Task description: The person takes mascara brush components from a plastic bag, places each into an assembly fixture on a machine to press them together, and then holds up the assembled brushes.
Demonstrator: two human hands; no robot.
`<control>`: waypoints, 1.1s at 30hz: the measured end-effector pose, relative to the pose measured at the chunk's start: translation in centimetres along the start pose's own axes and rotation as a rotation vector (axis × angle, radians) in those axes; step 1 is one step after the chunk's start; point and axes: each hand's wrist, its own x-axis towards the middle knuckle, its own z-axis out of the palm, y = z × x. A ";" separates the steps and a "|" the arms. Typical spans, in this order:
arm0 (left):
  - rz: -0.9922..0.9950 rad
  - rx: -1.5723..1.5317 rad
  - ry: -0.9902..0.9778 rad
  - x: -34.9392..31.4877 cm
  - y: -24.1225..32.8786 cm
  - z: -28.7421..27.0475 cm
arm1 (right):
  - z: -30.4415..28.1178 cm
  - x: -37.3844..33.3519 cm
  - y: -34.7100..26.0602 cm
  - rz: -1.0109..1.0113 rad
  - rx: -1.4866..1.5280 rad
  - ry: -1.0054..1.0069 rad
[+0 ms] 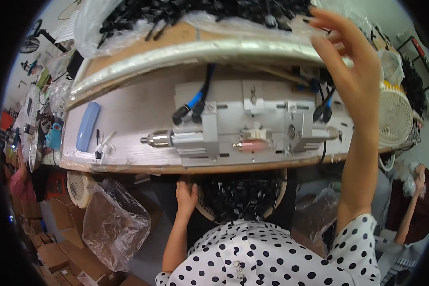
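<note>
My right hand (350, 62) is raised over the far side of the bench, fingers spread, at the edge of a clear plastic sheet (233, 21) piled with small black parts (200, 12). My left hand (186, 196) is low, under the table edge, resting on the rim of a round basket (243, 195) full of small black parts in my lap. On the bench sits a metal press fixture (243, 126) with a pink tube (252, 145) lying in its holder and a silver cylinder (169, 139) on its left.
A light blue oblong case (87, 126) and a few small black and white pieces (102, 148) lie on the bench's left part. A white fan (393, 117) stands at right. A clear plastic bag (114, 224) hangs below left. Another person (414, 205) sits at right.
</note>
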 end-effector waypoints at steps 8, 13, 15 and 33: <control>-0.256 0.139 -0.133 1.5 -5.1 3.4 | 1.5 -27.9 -4.7 0.862 0.022 0.087; -0.313 0.025 -0.120 -1.4 -5.2 3.5 | 5.2 -39.6 -9.0 1.696 0.594 0.061; -0.436 -0.152 -0.140 -3.1 -3.8 2.8 | 6.8 -40.2 -8.3 1.531 0.694 0.156; -0.726 -0.505 -0.667 -10.9 1.7 -1.8 | 10.3 -38.5 -2.5 1.085 0.227 0.332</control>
